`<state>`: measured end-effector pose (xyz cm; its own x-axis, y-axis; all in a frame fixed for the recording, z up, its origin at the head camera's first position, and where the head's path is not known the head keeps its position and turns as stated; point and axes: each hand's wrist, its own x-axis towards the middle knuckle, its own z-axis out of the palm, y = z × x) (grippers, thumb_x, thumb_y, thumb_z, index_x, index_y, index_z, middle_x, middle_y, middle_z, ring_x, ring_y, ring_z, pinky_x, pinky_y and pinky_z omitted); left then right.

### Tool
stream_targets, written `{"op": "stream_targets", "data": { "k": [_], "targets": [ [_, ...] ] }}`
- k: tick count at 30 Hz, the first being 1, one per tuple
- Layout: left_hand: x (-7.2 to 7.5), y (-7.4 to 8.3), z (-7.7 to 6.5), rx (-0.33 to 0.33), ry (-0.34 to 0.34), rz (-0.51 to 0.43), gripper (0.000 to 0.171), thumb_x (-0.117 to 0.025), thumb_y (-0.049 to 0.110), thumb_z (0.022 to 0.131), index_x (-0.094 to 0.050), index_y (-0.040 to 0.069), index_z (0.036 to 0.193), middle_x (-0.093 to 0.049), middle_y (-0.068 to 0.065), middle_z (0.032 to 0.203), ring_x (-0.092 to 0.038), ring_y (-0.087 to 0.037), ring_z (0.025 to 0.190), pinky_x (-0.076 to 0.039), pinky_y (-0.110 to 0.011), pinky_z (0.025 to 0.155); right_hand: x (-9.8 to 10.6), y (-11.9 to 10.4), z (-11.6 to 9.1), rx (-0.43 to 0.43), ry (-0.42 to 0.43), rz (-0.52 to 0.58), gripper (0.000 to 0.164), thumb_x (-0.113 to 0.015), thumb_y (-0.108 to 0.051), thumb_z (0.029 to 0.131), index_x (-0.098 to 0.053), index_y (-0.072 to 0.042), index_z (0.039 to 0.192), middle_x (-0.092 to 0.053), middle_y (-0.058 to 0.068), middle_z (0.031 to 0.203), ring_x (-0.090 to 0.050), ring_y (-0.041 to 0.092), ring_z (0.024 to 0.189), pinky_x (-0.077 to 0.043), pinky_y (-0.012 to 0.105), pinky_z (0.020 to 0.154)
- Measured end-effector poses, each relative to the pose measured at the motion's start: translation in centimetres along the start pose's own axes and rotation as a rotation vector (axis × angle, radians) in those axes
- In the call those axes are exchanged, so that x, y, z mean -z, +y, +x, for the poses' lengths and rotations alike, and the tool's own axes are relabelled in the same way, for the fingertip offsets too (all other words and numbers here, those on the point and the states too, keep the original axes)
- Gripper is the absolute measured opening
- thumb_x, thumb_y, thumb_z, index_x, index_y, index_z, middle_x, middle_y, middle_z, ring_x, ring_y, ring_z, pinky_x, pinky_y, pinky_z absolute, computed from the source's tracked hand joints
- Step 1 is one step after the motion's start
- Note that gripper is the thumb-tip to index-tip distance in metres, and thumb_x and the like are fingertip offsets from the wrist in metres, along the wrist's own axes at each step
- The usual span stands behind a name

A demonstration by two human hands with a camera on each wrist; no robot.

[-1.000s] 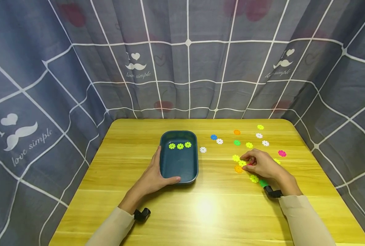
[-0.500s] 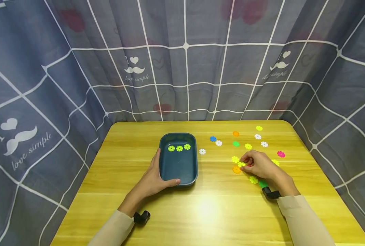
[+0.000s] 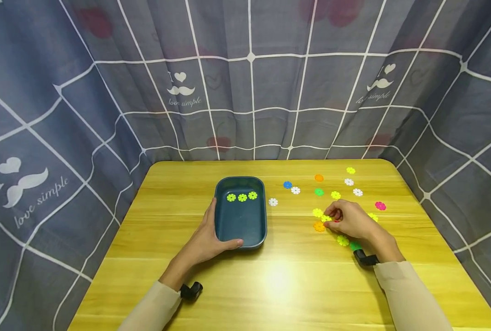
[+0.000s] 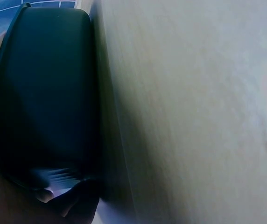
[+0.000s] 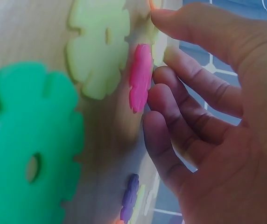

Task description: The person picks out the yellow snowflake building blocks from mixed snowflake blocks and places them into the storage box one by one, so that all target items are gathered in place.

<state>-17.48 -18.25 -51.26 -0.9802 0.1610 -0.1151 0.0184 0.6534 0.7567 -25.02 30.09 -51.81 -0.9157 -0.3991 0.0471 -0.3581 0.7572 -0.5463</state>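
My left hand [image 3: 206, 239] grips the near-left corner of a dark blue rectangular tray [image 3: 241, 225], thumb on the front rim and fingers along the left side. Three yellow-green flower-shaped discs [image 3: 242, 197] lie in a row inside it. In the left wrist view, the tray's outer wall [image 4: 49, 93] fills the left part. To the right, my right hand [image 3: 355, 223] pinches a yellow flower-shaped disc [image 3: 325, 218] between thumb and forefinger, low over the table. An orange disc [image 3: 319, 226] lies beside the thumb. Under the hand, a pink disc [image 5: 140, 77] shows close to the other fingertips.
More flower-shaped discs lie scattered right of the tray, among them a blue one [image 3: 287, 185], a white one [image 3: 273, 202] and a pink one [image 3: 380, 206]. A green disc [image 5: 35, 140] lies near the right wrist. Grey checked curtains [image 3: 237, 92] surround the wooden table [image 3: 167, 184].
The orange disc beside my right thumb has shifted slightly left, and the thumb has moved a little with it. My left hand and the tray stay in place.
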Motion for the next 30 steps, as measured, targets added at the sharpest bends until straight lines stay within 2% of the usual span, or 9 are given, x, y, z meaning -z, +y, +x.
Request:
{"op": "stream_targets", "data": {
  "k": [14, 21, 30],
  "targets": [
    [-0.1, -0.2, -0.1, -0.007, 0.007, 0.0, 0.158, -0.099, 0.072, 0.082, 0.012, 0.034, 0.188, -0.002, -0.01, 0.199, -0.034, -0.051, 0.177, -0.042, -0.078, 0.133, 0.2, -0.5, 0.0, 0.001, 0.003, -0.009, 0.023, -0.098, -0.014, 0.095, -0.083, -0.009, 0.111, -0.073, -0.003, 0.092, -0.061, 0.009, 0.082, -0.055, 0.024, 0.075],
    [0.0, -0.1, -0.2, 0.0, 0.0, 0.003, 0.158, -0.099, 0.074, 0.082, 0.013, 0.036, 0.188, -0.001, -0.008, 0.199, -0.028, -0.05, 0.179, -0.04, -0.079, 0.134, 0.3, -1.0, 0.2, 0.007, 0.008, -0.009, 0.025, -0.099, -0.015, 0.094, -0.084, -0.009, 0.112, -0.075, -0.002, 0.094, -0.063, 0.012, 0.084, -0.055, 0.024, 0.075],
    [0.0, 0.2, -0.3, 0.009, -0.001, 0.003, 0.157, -0.098, 0.074, 0.082, 0.013, 0.037, 0.188, -0.001, -0.007, 0.199, -0.026, -0.05, 0.18, -0.039, -0.079, 0.135, 0.4, -2.0, 0.7, 0.015, -0.006, 0.006, 0.028, -0.1, -0.019, 0.095, -0.082, -0.01, 0.114, -0.075, -0.001, 0.096, -0.064, 0.013, 0.086, -0.056, 0.024, 0.077]
  ]
}}
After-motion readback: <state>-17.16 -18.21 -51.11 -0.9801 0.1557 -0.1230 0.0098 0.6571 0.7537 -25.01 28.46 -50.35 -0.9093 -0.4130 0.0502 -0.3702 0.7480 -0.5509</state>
